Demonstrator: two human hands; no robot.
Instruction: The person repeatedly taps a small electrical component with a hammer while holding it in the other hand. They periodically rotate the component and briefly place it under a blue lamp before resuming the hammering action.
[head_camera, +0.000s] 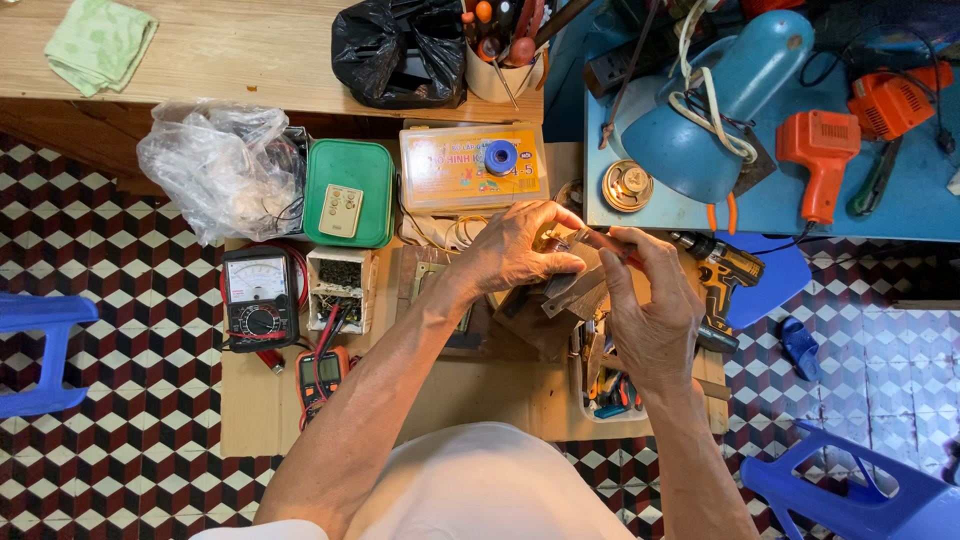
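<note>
Both hands meet just above the middle of the view, over a low wooden surface (480, 400) standing on a checkered tile floor (110, 300). The left hand (515, 245) has its fingers pressed together, pinching a small brass-coloured part (553, 239). The right hand (650, 310), at four o'clock from the left, pinches a thin tool with a reddish handle (600, 241), its tip touching the brass part; what kind of tool it is cannot be told.

At nine o'clock from the hands lie an analog meter (259, 297) and a small open box of parts (338, 288); an orange digital meter (320, 378) lies at seven o'clock. At eleven o'clock sit a green lidded box (349, 165) with a small remote on it and a crumpled clear plastic bag (215, 165). At twelve o'clock is a clear case with an orange label (450, 180), with a blue tape roll (500, 157) on top. At two o'clock, a blue desk lamp (720, 110) and an orange power tool (820, 155) rest on a blue surface (900, 210). A cordless drill (722, 272) lies just beside the right hand at three o'clock.
</note>
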